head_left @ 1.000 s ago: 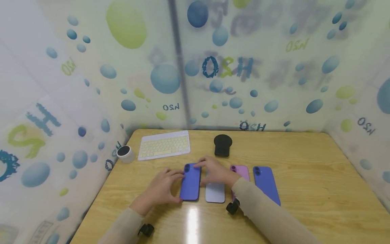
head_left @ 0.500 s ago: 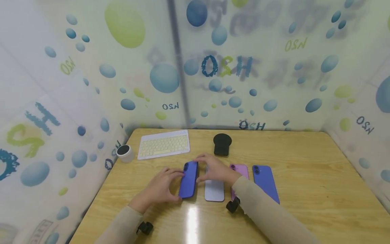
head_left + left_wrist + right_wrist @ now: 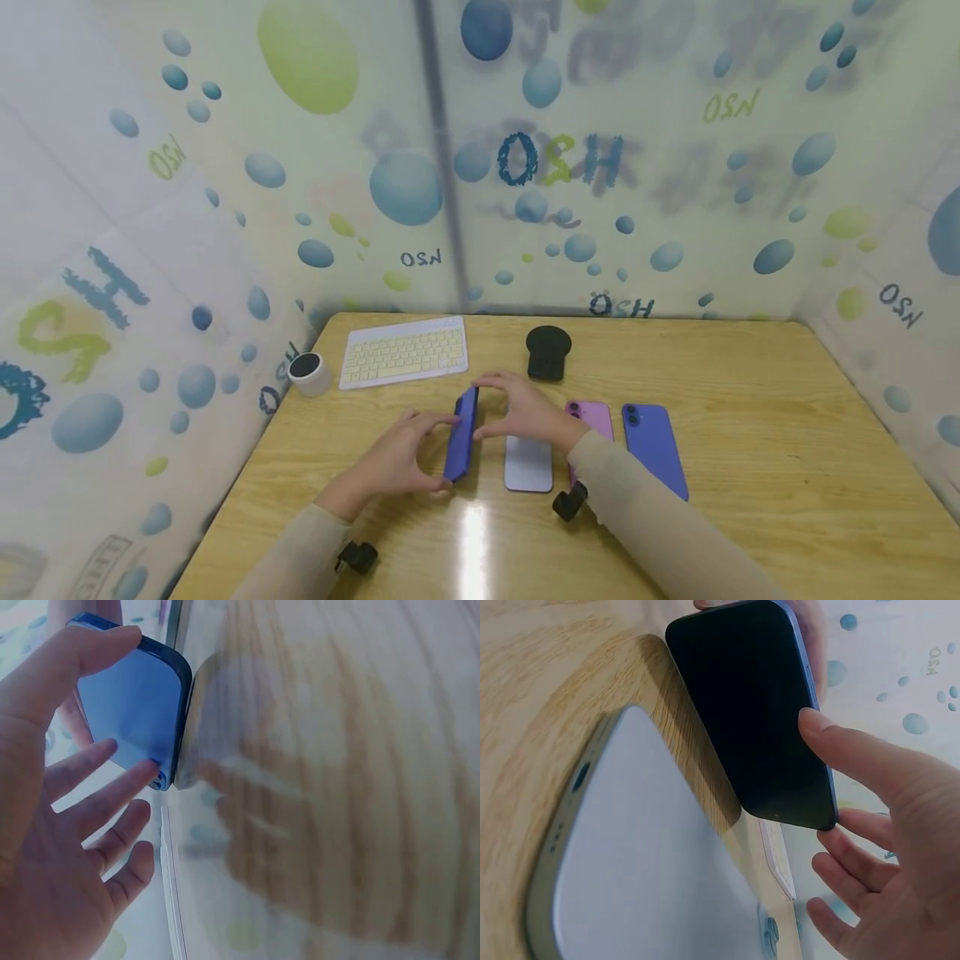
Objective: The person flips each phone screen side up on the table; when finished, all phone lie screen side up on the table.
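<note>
Both hands hold a blue smartphone (image 3: pixel 462 435) tipped up on its left long edge on the table. My left hand (image 3: pixel 388 460) has its thumb at the phone's bottom end and fingertips against the back, as the left wrist view shows on the blue phone (image 3: pixel 135 705). With the thumb on the raised edge and fingers at the top corner, my right hand (image 3: pixel 521 408) grips the other side. In the right wrist view the phone's dark screen (image 3: pixel 750 712) faces right. Just right of it lies a pale lavender phone (image 3: pixel 528 464), back up, partly under the right hand.
Farther right lie a pink phone (image 3: pixel 594 418), partly behind the right sleeve, and another blue phone (image 3: pixel 655 450). A white keyboard (image 3: pixel 405 354) and a white cylinder with a dark top (image 3: pixel 308 375) sit at the back left. Behind the phones is a black round-topped object (image 3: pixel 547 353).
The blue phone has turned from lying flat, back up, to standing steeply on its left long edge. Its right edge rose with the right hand; the left hand has hardly moved.
</note>
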{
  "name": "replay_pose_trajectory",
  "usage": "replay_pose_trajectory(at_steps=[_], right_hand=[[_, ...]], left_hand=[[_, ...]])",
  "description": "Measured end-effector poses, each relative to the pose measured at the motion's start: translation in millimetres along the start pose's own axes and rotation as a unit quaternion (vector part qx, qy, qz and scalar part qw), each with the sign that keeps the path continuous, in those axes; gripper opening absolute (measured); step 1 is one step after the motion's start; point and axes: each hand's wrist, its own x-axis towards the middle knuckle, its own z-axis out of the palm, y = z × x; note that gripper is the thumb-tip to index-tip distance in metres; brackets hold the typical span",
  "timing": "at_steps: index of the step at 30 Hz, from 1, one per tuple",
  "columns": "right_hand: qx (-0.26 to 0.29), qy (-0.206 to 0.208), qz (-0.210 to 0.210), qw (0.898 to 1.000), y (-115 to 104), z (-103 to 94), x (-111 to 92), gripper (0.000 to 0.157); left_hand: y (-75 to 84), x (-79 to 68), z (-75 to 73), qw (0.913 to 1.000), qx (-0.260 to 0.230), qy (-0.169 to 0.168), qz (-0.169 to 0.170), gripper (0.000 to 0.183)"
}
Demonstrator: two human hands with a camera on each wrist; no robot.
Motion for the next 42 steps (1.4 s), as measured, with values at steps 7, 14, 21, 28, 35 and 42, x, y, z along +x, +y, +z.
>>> replay_pose_trajectory(at_steps=[7,14,21,28,35,42], right_hand=[[0.015,0.01,-0.017,1.0,-3,4.5,4,0.09],[0.022,0.023,-0.026,0.999,-8,10.6,9,0.086],[0.036,0.024,-0.031,0.999,-14,16.6,14,0.086],[0.031,0.026,-0.017,0.999,-21,20.1,16,0.084],[0.046,0.029,-0.008,0.998,-21,23.2,20,0.083],[0.051,0.015,-0.002,0.999,-13,27.0,23,0.085]], left_hand=[[-2.0,-0.6,-0.8,0.999,-0.038,0.011,0.023,0.097],[-8.1,-0.4,-3.5,0.9949,-0.057,0.026,0.079,0.102],[-9.5,-4.4,-13.1,0.9933,-0.065,0.027,0.092,0.098],[-12.4,-7.3,-20.1,0.9943,-0.027,0.036,0.096,0.095],[-15.0,-9.3,-22.5,0.9932,-0.018,0.046,0.106,0.093],[-19.9,-12.9,-25.0,0.9932,-0.021,0.05,0.103,0.091]])
